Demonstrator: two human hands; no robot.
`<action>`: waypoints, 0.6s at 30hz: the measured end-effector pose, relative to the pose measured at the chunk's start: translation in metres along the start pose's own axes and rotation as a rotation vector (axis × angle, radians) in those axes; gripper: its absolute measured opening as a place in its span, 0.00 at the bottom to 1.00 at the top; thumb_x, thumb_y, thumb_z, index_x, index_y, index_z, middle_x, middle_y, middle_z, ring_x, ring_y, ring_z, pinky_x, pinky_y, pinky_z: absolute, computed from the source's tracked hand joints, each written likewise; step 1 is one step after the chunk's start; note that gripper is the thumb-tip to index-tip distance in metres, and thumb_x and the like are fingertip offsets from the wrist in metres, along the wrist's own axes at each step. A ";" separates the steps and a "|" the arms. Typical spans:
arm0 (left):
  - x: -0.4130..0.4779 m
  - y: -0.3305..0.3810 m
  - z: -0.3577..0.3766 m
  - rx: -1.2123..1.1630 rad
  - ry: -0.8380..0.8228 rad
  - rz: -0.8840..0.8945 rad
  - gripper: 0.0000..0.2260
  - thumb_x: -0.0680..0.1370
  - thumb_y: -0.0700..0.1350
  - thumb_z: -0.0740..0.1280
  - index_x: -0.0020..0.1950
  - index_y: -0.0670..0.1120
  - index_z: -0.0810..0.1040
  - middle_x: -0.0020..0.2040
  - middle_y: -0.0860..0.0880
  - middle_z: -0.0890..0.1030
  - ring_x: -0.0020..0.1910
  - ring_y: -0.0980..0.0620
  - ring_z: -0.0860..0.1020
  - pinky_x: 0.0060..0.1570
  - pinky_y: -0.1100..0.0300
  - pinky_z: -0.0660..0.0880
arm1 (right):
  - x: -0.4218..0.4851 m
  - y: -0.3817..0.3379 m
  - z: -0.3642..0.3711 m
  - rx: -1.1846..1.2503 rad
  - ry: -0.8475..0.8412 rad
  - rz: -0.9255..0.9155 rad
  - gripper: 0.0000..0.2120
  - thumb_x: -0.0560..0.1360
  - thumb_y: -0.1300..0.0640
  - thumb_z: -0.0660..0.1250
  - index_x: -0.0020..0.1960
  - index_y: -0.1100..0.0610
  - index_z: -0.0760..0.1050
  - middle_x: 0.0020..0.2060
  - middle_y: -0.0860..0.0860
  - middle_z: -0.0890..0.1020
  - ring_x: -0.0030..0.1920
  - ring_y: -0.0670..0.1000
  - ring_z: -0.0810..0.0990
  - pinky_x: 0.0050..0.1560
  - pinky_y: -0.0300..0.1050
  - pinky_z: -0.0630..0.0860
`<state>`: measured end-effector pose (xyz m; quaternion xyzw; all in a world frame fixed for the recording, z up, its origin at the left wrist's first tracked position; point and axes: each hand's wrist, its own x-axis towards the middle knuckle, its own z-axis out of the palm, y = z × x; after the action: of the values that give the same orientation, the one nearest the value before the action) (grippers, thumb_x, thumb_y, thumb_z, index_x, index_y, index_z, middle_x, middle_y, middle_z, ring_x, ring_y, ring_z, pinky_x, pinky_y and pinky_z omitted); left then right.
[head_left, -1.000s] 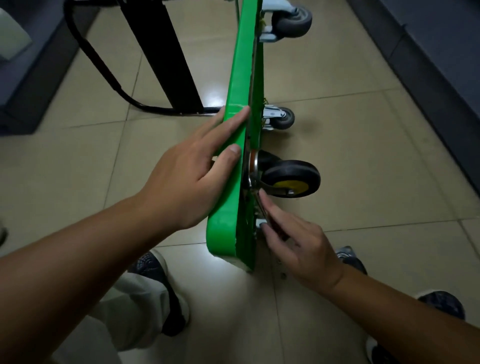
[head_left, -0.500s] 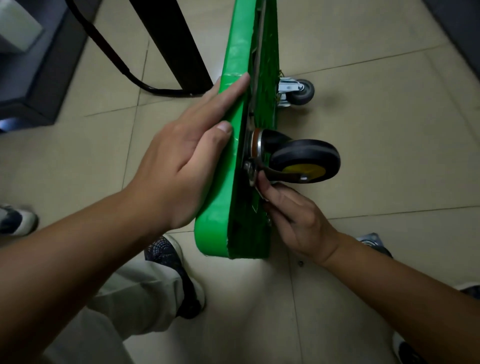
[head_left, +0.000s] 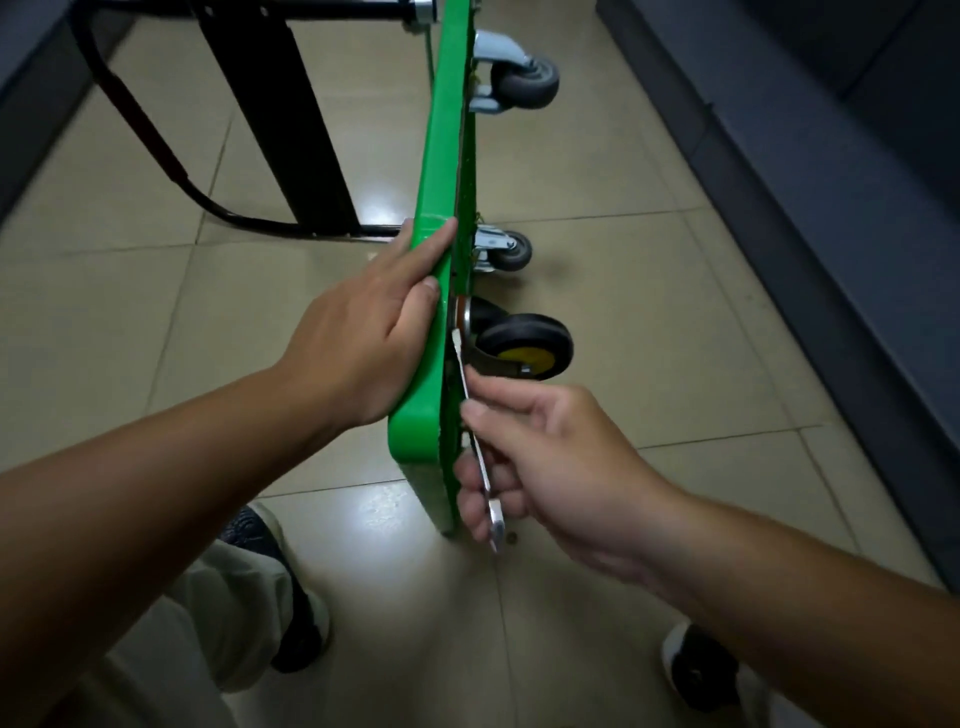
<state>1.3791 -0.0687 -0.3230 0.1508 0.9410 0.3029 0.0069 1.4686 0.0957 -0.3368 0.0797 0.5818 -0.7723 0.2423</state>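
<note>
Trolley deck (head_left: 441, 182): green, stood on its edge on the tiled floor (head_left: 649, 260), wheels facing our right.
Left hand (head_left: 363, 338): fingers straight, pressed flat against the deck's upper face.
Right hand (head_left: 550, 467): fingers curled round the wrench's shaft.
Wrench (head_left: 461, 366): silver, far end at the mounting plate of the black caster (head_left: 524, 345) (yellow hub); we cannot tell whether it sits on a nut.
Grey casters: one (head_left: 506, 249) just beyond our left fingertips, one (head_left: 524, 83) at the far end.

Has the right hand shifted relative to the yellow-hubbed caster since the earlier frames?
Yes. The right hand, gripping the wrench, has drawn back from the yellow-hubbed caster toward the near end of the green deck.
</note>
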 end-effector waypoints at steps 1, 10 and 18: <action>0.000 0.001 0.000 0.007 -0.010 -0.004 0.28 0.79 0.56 0.47 0.80 0.65 0.57 0.82 0.53 0.58 0.76 0.48 0.66 0.68 0.54 0.66 | 0.001 -0.010 0.002 0.010 0.007 0.040 0.18 0.84 0.60 0.62 0.73 0.57 0.71 0.30 0.59 0.74 0.23 0.54 0.77 0.25 0.43 0.76; -0.001 -0.001 -0.010 0.054 -0.054 0.026 0.28 0.79 0.58 0.46 0.81 0.64 0.54 0.83 0.53 0.56 0.77 0.46 0.65 0.68 0.50 0.68 | -0.005 -0.002 0.016 -0.133 0.086 -0.063 0.17 0.82 0.62 0.64 0.68 0.49 0.76 0.28 0.59 0.75 0.24 0.56 0.77 0.26 0.45 0.75; 0.002 -0.010 -0.009 0.059 -0.035 0.053 0.25 0.81 0.59 0.46 0.80 0.68 0.53 0.82 0.57 0.56 0.77 0.51 0.64 0.64 0.56 0.66 | -0.003 0.054 -0.055 -0.762 0.093 -0.575 0.25 0.81 0.58 0.65 0.77 0.49 0.68 0.34 0.52 0.74 0.32 0.52 0.75 0.35 0.50 0.76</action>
<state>1.3729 -0.0808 -0.3215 0.1811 0.9449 0.2725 0.0111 1.4876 0.1370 -0.3994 -0.1447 0.8322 -0.5352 0.0045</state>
